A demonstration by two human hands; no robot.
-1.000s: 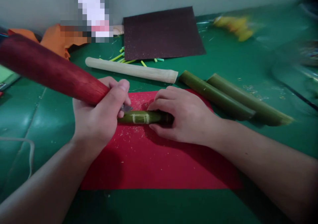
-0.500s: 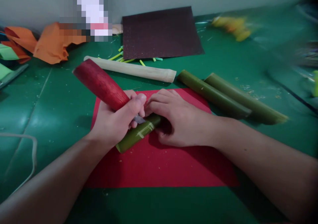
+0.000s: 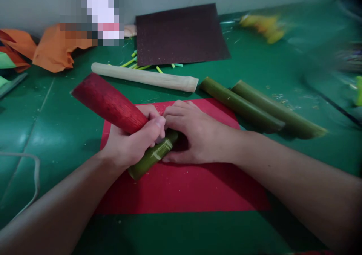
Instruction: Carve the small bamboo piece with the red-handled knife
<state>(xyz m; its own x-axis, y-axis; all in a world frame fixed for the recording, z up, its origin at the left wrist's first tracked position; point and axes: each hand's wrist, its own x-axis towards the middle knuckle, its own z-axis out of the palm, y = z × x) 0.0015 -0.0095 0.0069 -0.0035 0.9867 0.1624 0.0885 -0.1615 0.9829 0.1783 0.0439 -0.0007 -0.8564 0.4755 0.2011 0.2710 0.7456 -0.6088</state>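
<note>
Lying aslant on a red sheet (image 3: 183, 194), one short green bamboo piece (image 3: 145, 161), its nearer end toward the left forearm, its farther end under the right hand (image 3: 202, 134); pale scored lines cross on its skin. Right hand: fingers and thumb curved about that farther end, grasping it. Left hand (image 3: 131, 142): clenched round one red-handled carving knife (image 3: 110, 102), thick handle slanting up and leftward; blade mostly hidden by the fingers, contact with the bamboo not determinable.

Beyond the sheet: one pale stripped bamboo length (image 3: 144, 77), lying crosswise. To its right, two longer green bamboo lengths, side by side, the front one (image 3: 240, 102) darker, the rear one (image 3: 278, 110) lighter. Farther back: yellow and green strips (image 3: 128, 62) partly beneath a dark brown sheet (image 3: 181, 36); orange crumpled paper (image 3: 52, 51), left; one blurred yellow item (image 3: 263, 27), right. Support: green tabletop (image 3: 169, 234).
</note>
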